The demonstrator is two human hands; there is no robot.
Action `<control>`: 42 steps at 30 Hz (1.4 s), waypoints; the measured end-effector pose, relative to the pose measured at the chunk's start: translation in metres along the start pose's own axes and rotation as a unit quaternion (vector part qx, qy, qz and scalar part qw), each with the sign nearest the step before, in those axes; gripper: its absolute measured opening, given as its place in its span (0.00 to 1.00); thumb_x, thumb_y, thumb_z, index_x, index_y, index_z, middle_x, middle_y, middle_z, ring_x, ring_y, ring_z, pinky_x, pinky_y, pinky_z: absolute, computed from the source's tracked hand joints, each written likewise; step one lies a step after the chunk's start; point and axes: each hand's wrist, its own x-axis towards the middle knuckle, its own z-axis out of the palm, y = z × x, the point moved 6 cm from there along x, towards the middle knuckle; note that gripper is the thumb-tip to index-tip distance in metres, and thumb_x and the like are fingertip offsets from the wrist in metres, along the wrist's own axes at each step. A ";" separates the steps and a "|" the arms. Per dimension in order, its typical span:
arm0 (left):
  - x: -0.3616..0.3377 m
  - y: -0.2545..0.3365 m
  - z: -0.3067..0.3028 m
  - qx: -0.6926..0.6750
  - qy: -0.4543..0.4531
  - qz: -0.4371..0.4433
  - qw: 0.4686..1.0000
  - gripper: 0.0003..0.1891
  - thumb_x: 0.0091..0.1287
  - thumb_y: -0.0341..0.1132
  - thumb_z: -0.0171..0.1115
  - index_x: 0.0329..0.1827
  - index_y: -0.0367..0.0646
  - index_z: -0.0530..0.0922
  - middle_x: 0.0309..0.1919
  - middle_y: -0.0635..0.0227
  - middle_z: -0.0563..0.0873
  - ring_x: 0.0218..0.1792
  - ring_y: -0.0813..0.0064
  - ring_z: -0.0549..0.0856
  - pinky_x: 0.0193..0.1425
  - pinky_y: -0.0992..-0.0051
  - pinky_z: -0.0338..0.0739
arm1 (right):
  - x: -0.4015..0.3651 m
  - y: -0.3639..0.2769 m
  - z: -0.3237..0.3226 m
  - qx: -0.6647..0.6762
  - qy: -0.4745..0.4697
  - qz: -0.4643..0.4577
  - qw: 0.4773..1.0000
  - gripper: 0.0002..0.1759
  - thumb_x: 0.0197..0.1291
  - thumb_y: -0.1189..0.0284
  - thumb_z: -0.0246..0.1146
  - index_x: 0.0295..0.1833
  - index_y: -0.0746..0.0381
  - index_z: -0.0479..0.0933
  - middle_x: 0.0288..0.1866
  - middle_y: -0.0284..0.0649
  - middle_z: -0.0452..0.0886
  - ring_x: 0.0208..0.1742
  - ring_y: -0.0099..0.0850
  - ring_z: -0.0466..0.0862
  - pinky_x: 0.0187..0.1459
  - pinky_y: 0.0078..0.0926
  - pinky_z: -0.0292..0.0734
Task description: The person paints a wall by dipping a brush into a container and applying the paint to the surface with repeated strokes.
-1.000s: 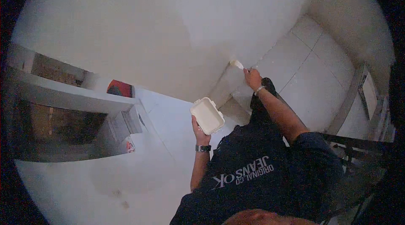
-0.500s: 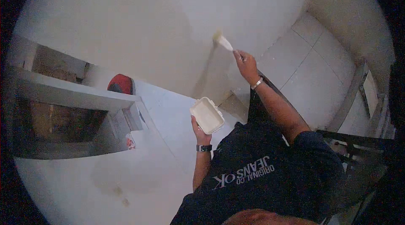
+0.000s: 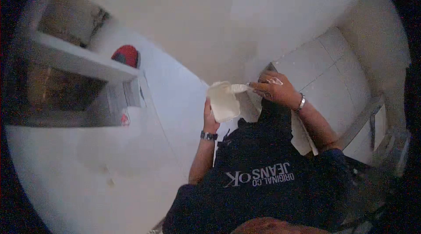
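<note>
My left hand (image 3: 211, 120) grips a white plastic tub (image 3: 226, 107) by its left side, its pale inside facing up. My right hand (image 3: 279, 90) is closed round the handle of a paintbrush (image 3: 238, 88), with white smears on the back of the hand. The brush points left, and its bristle end is at the tub's upper rim; blur hides whether it dips in or only touches. Ahead of both hands rises a pale wall (image 3: 184, 23).
A red and dark rounded object (image 3: 126, 55) sits at the end of a white ledge (image 3: 79, 54) on the left. Below that ledge is a dark recess (image 3: 61, 89). Light floor tiles (image 3: 318, 67) lie to the right. A pale panel (image 3: 379, 126) leans at far right.
My right hand has brought the paintbrush away from the wall, back to the tub. The tub has shifted slightly up and right in view. My head view has turned.
</note>
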 end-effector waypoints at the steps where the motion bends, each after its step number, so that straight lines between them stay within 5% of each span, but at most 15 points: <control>1: 0.002 -0.011 -0.001 -0.157 0.007 -0.062 0.986 0.28 0.74 0.51 0.38 0.68 0.41 0.63 0.62 0.57 0.73 0.59 0.60 0.77 0.62 0.59 0.73 | 0.006 -0.011 -0.005 0.005 -0.011 -0.011 1.000 0.17 0.59 0.63 0.59 0.54 0.53 0.77 0.42 0.41 0.80 0.47 0.39 0.79 0.49 0.36 0.74; 4: -0.003 -0.008 0.005 -0.228 0.009 -0.115 0.967 0.28 0.73 0.53 0.38 0.69 0.43 0.62 0.62 0.56 0.73 0.60 0.58 0.76 0.62 0.57 0.74 | 0.021 -0.037 0.008 -0.084 -0.092 -0.074 0.989 0.19 0.52 0.68 0.60 0.51 0.53 0.78 0.44 0.40 0.79 0.48 0.38 0.77 0.46 0.36 0.74; 6: -0.002 -0.015 -0.001 -0.228 0.010 -0.125 0.966 0.28 0.73 0.53 0.38 0.69 0.44 0.61 0.62 0.56 0.73 0.60 0.58 0.76 0.62 0.57 0.74 | 0.024 -0.051 0.014 -0.115 -0.019 -0.173 0.978 0.18 0.49 0.68 0.60 0.49 0.54 0.78 0.40 0.40 0.78 0.44 0.38 0.77 0.44 0.35 0.74; 14: -0.008 -0.008 0.008 -0.265 -0.035 -0.156 0.951 0.29 0.74 0.54 0.36 0.70 0.45 0.60 0.63 0.57 0.72 0.60 0.58 0.76 0.62 0.55 0.73 | 0.030 -0.063 0.000 -0.118 -0.046 -0.173 0.977 0.16 0.50 0.68 0.60 0.47 0.55 0.78 0.37 0.40 0.78 0.44 0.38 0.76 0.43 0.34 0.74; 16: -0.008 0.008 0.015 -0.247 -0.012 -0.129 0.960 0.29 0.73 0.53 0.45 0.66 0.38 0.65 0.57 0.58 0.78 0.55 0.65 0.80 0.59 0.64 0.77 | 0.026 -0.060 0.001 -0.128 -0.029 -0.182 0.974 0.16 0.49 0.68 0.60 0.47 0.54 0.78 0.37 0.39 0.78 0.44 0.37 0.77 0.43 0.33 0.74; 19: -0.008 0.007 0.012 -0.248 0.004 -0.126 0.961 0.28 0.73 0.52 0.45 0.65 0.39 0.66 0.56 0.59 0.78 0.55 0.65 0.80 0.58 0.64 0.77 | 0.020 -0.045 0.004 -0.084 -0.082 -0.104 0.988 0.14 0.55 0.65 0.60 0.48 0.53 0.80 0.36 0.38 0.80 0.41 0.36 0.78 0.44 0.34 0.74; 22: -0.006 0.011 0.014 -0.224 -0.012 -0.102 0.969 0.27 0.72 0.53 0.45 0.64 0.40 0.67 0.56 0.61 0.79 0.54 0.66 0.81 0.57 0.65 0.77 | -0.003 -0.011 0.019 0.041 0.010 0.026 0.999 0.12 0.62 0.63 0.60 0.46 0.55 0.83 0.31 0.33 0.81 0.29 0.31 0.78 0.34 0.30 0.75; 24: -0.005 0.003 0.009 -0.240 -0.005 -0.110 0.964 0.27 0.72 0.53 0.46 0.63 0.41 0.68 0.55 0.61 0.79 0.53 0.66 0.81 0.57 0.66 0.77 | -0.023 0.015 0.043 0.283 -0.053 0.235 0.928 0.15 0.66 0.62 0.57 0.48 0.59 0.82 0.30 0.31 0.81 0.26 0.24 0.76 0.31 0.25 0.73; 25: -0.005 0.001 0.008 -0.256 0.007 -0.119 0.959 0.26 0.72 0.53 0.46 0.63 0.41 0.68 0.55 0.62 0.79 0.53 0.67 0.81 0.57 0.66 0.77 | -0.028 0.015 0.047 0.278 -0.047 0.236 0.930 0.15 0.66 0.62 0.57 0.48 0.59 0.82 0.30 0.31 0.81 0.26 0.24 0.76 0.31 0.25 0.73; 27: -0.006 0.006 0.012 -0.252 0.001 -0.112 0.961 0.27 0.72 0.53 0.46 0.63 0.42 0.68 0.55 0.62 0.79 0.53 0.66 0.81 0.57 0.65 0.77 | -0.049 0.014 0.063 0.468 -0.033 0.353 0.809 0.16 0.66 0.63 0.57 0.49 0.63 0.81 0.31 0.30 0.79 0.28 0.18 0.73 0.28 0.20 0.71; 30: -0.009 0.013 0.019 -0.260 -0.028 -0.108 0.959 0.28 0.71 0.54 0.45 0.64 0.43 0.67 0.56 0.62 0.78 0.54 0.66 0.80 0.58 0.64 0.76 | -0.070 0.008 0.085 0.575 0.016 0.420 0.702 0.16 0.65 0.64 0.57 0.49 0.65 0.79 0.32 0.31 0.78 0.28 0.19 0.73 0.28 0.17 0.70; 33: -0.009 0.012 0.023 -0.274 -0.064 -0.114 0.953 0.29 0.71 0.56 0.44 0.66 0.43 0.65 0.58 0.61 0.76 0.57 0.65 0.79 0.60 0.62 0.74 | -0.077 -0.013 0.065 0.521 0.125 0.360 0.764 0.15 0.66 0.64 0.55 0.48 0.63 0.80 0.32 0.32 0.77 0.27 0.20 0.72 0.28 0.19 0.70; 36: -0.008 0.009 0.021 -0.275 -0.093 -0.112 0.950 0.33 0.70 0.59 0.43 0.69 0.45 0.62 0.61 0.58 0.73 0.59 0.60 0.76 0.61 0.57 0.73 | -0.074 -0.015 0.042 0.517 0.233 0.413 0.712 0.16 0.66 0.64 0.52 0.47 0.63 0.80 0.30 0.31 0.76 0.26 0.21 0.72 0.28 0.20 0.71; 39: -0.010 0.016 0.027 -0.266 -0.115 -0.101 0.952 0.36 0.68 0.62 0.42 0.70 0.45 0.59 0.63 0.56 0.71 0.61 0.55 0.74 0.61 0.51 0.73 | -0.066 0.021 0.035 0.506 0.264 0.409 0.713 0.16 0.66 0.65 0.51 0.47 0.63 0.80 0.28 0.31 0.74 0.24 0.23 0.71 0.28 0.22 0.72; 42: -0.003 0.005 0.019 -0.265 -0.114 -0.104 0.952 0.36 0.68 0.62 0.42 0.71 0.45 0.58 0.64 0.55 0.71 0.61 0.54 0.74 0.61 0.51 0.73 | -0.023 0.035 0.001 0.394 0.221 0.428 0.783 0.17 0.66 0.63 0.52 0.44 0.63 0.81 0.23 0.35 0.74 0.22 0.23 0.73 0.25 0.22 0.72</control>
